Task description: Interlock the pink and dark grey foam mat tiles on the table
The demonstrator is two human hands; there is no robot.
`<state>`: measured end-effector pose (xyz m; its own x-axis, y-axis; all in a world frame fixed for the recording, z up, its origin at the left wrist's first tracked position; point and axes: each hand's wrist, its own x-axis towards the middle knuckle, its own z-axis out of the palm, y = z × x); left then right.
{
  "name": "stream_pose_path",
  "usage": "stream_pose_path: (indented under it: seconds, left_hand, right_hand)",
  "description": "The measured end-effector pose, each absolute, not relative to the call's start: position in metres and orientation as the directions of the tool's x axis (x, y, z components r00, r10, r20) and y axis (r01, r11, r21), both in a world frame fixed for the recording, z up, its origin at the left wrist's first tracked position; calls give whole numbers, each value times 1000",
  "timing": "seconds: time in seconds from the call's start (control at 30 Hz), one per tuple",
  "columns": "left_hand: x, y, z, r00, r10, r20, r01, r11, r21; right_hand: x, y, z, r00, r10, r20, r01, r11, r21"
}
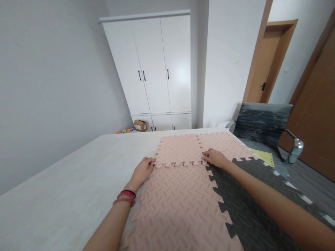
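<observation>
Two pink foam puzzle tiles meet at a toothed seam: a far pink foam tile (pixel 179 148) and a near pink foam tile (pixel 180 205). The far tile's front teeth appear to lie over or slightly above the near tile's edge. With curled fingers, my left hand (pixel 142 172) pinches the seam's left corner. At its right corner, my right hand (pixel 215 158) grips the far tile's edge between thumb and fingers. Under my right forearm lies a dark grey foam tile (pixel 251 184), its teeth along the near pink tile. Another pink foam tile (pixel 222 143) adjoins at the far right.
The tiles lie on a pale tabletop (pixel 78 174). An office chair (pixel 261 125) stands beyond its right edge, with a yellow sheet (pixel 264 157) near the seat. A white wardrobe (pixel 157 66), a cardboard box (pixel 140 125) and colourful items (pixel 127 131) are behind the table.
</observation>
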<state>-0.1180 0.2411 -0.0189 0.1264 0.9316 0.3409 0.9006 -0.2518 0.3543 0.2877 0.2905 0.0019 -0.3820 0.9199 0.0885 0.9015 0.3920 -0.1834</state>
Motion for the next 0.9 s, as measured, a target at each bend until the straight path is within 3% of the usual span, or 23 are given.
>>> stream_pose_path:
  seconds: [0.13,0.33,0.7,0.9]
  left_hand:
    - [-118,244,-19,118,937,329,910,-235,341]
    - [-114,243,-19,84,944,320,923,-195,332]
    - [-106,237,-17,97,949,299,945,-182,272]
    - [-105,237,-13,94,949,302,957,-170,235]
  right_hand:
    - [287,288,-5,-352,927,132,901,374,-220]
    - [281,288,-8,-306,941,145,929,328,-173]
    - [268,273,-5,-377,910,171,926,365,97]
    - [263,271,-7,-374,913,164,921,346,179]
